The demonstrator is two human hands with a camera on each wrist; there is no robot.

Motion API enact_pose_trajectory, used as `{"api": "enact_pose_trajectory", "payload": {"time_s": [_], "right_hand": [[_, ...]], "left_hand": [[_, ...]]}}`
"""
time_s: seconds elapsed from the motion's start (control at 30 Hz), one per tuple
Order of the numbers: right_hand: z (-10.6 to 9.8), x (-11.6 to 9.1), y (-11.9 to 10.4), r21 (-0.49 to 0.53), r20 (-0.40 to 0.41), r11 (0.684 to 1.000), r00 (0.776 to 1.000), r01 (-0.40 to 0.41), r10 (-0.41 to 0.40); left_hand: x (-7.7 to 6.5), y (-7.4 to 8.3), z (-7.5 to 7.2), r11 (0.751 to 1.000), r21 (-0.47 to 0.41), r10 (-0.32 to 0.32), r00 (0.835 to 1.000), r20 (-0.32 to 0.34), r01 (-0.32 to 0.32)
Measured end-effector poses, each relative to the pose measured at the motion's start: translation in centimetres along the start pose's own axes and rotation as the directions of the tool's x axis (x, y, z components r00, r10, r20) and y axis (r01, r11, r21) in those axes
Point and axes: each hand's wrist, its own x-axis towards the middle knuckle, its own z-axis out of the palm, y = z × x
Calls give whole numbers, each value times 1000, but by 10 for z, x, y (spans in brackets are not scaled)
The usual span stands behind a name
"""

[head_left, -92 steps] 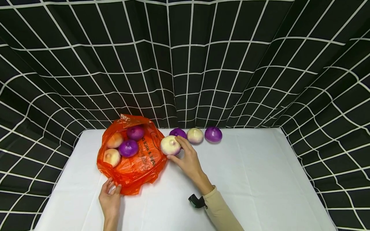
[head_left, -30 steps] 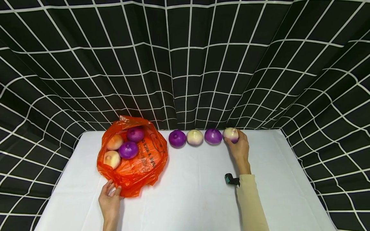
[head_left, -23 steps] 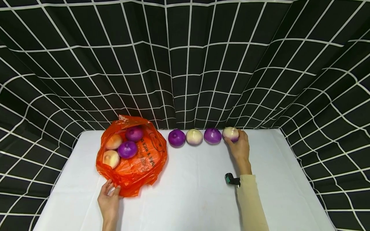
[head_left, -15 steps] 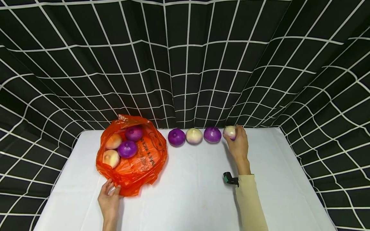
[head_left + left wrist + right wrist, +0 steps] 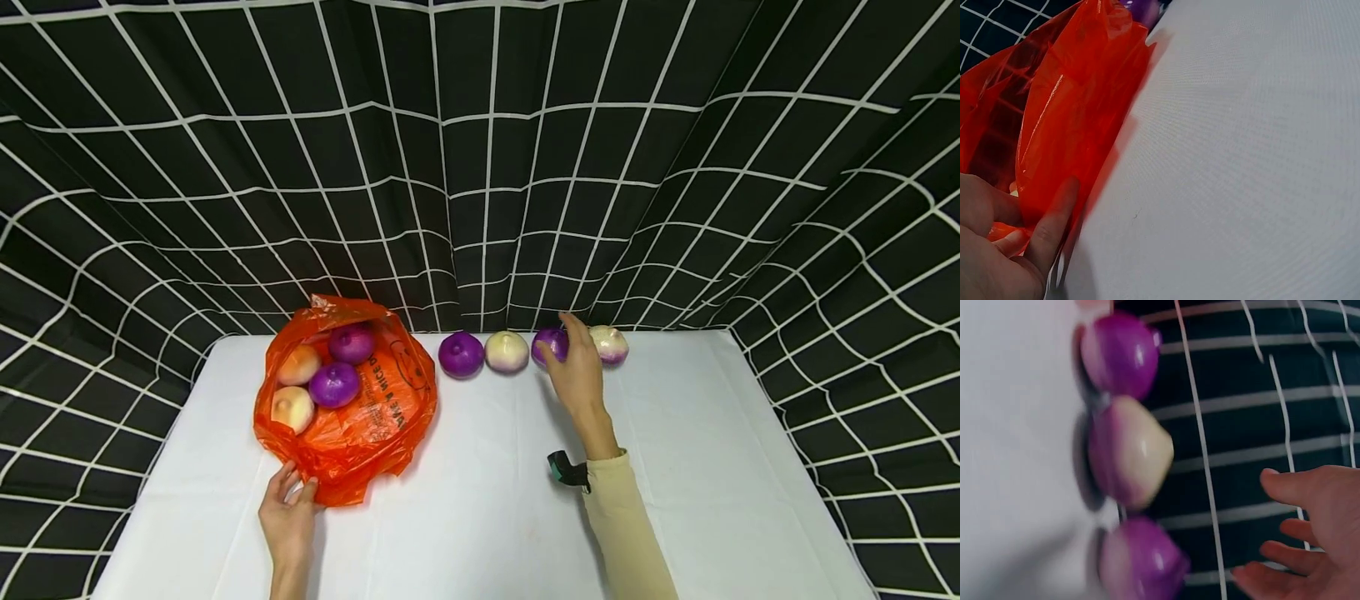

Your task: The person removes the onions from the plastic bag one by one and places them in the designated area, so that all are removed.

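My left hand pinches the near edge of an orange plastic bag; in the left wrist view the fingers show against the thin film. Two purple onions and two pale ones lie inside the open bag. To its right, a row of onions runs along the back of the table: purple, white, purple, then white. My right hand, fingers spread and holding nothing, is above the right part of the row, overlapping the second purple onion in the head view.
A white cloth covers the table. Black curtains with a white grid rise behind the row and on both sides. A small black wrist camera sticks out from the right sleeve.
My right hand carried a white onion from beside the bag to the row's right end, let go of it and moved back left. The left hand stayed at the bag's edge.
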Motion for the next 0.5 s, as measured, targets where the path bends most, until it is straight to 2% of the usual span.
{"api": "enact_pose_trajectory", "payload": {"time_s": [0.13,0.27,0.5], "right_hand": [[23,-16,-24,47,-22,993,994,112,-111],[50,-36,-50,124,-14,966,974,225,-225],[82,-59,-91,236,108,927,940,293,-324]], "left_hand": [[0,1,0,1000,2,-8,1000,8,8],[0,2,-1,1000,12,-4,1000,7,4],[0,0,2,1000,-3,-7,1000,12,7]]}}
